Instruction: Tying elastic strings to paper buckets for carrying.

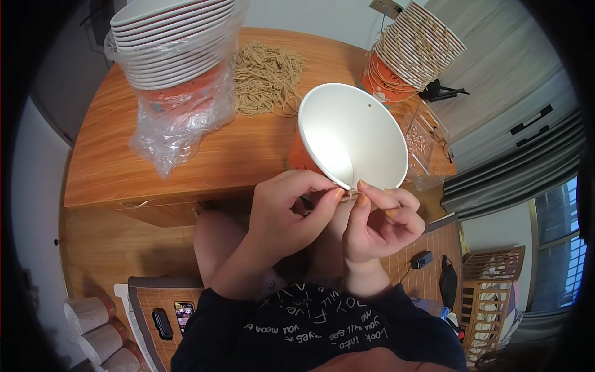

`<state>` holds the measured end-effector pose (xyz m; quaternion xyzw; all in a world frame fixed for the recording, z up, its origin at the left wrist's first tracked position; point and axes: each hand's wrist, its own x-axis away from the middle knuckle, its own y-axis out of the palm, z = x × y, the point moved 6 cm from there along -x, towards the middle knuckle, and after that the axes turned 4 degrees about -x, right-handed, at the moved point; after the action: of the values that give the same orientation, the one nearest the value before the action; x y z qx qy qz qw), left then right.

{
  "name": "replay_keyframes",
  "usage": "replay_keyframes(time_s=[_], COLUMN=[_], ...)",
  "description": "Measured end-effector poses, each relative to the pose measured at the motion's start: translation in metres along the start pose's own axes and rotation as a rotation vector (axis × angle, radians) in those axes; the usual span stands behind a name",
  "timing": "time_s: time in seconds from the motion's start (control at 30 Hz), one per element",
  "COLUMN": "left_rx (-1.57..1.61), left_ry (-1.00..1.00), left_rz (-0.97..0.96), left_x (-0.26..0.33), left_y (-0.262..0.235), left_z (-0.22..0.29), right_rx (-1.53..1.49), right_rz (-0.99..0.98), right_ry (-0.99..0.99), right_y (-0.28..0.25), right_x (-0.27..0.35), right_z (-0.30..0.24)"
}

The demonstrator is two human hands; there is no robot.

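Note:
A white-lined paper bucket with an orange outside leans toward me at the table's near edge, its mouth facing up and toward me. A small hole shows in its far inner wall. At the near rim, my left hand pinches a short bit of tan cord between thumb and forefinger. My right hand pinches the same cord close by, its other fingers curled. The fingertips of both hands almost meet just outside the rim. How the cord passes through the bucket wall is hidden.
Behind lies a heap of tan cord. Nested paper buckets in clear plastic stand at left; another stack strung with cords stands back right. A clear box of small pieces sits right, near glasses. A phone lies lower left.

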<state>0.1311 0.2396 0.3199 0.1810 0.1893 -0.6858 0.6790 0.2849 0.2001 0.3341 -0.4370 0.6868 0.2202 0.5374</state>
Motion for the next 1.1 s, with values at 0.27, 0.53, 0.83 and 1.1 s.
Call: replay_keyframes(time_s=[0.27,0.53,0.83,1.1], left_rx=[0.076,0.324,0.313,0.250], left_ry=[-0.081,-0.082,-0.204,-0.182], left_rz=[0.011,0.030,-0.117,-0.145], left_x=[0.006,0.002,-0.001,-0.003], left_y=[0.004,0.014,0.027,0.025], left_z=[-0.010,-0.021,-0.025,-0.027], right_rx=[-0.007,-0.024,-0.419,-0.539], right_rz=[0.118,0.132,0.258,0.252], right_ry=[-0.071,-0.013,0.240,0.393], right_y=[-0.002,0.002,0.015,0.019], right_x=[0.013,0.017,0.040,0.051], right_z=[0.004,0.012,0.034,0.041])
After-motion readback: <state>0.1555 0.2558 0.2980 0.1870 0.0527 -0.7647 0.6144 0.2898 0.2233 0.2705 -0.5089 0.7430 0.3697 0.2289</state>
